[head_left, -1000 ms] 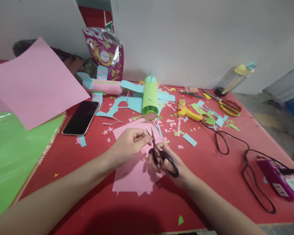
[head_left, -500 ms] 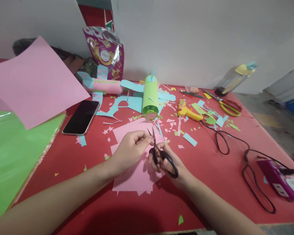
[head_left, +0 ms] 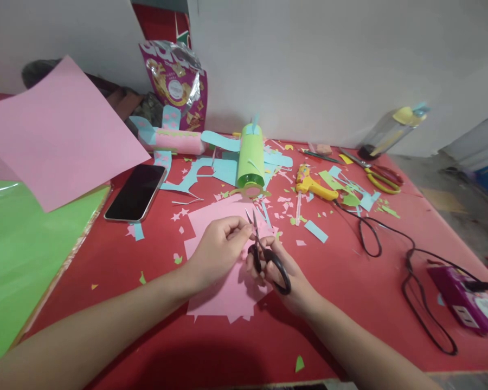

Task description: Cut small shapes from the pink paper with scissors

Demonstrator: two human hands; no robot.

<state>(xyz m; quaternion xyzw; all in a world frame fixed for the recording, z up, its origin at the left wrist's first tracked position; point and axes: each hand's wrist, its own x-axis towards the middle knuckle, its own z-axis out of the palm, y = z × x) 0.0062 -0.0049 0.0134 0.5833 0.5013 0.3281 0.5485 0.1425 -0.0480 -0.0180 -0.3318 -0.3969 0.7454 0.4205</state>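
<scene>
My right hand (head_left: 278,268) is wrapped round the black handles of a pair of scissors (head_left: 277,271), whose blades point away from me and stand slightly apart. Close against the blades, my left hand (head_left: 225,244) has thumb and forefinger pinched together; whatever lies between them is too small to make out. Both hands are above a cut-edged pink paper sheet (head_left: 219,303) on the red table. Just beyond them lies a light green paper-covered tube (head_left: 251,154) with blue paper wings. A pink tube (head_left: 179,142) with blue paper fins lies to its left.
A phone (head_left: 136,192) and a large pink sheet (head_left: 69,135) are on the left. Right of the tubes are a yellow glue gun (head_left: 315,187), its looping black cable, paper scraps, pliers (head_left: 382,179) and a purple power box (head_left: 466,298). A snack bag (head_left: 179,86) stands behind.
The scissors have shifted very slightly, with the blades still a little apart. Both hands keep nearly the same place, and the camera view has moved a touch.
</scene>
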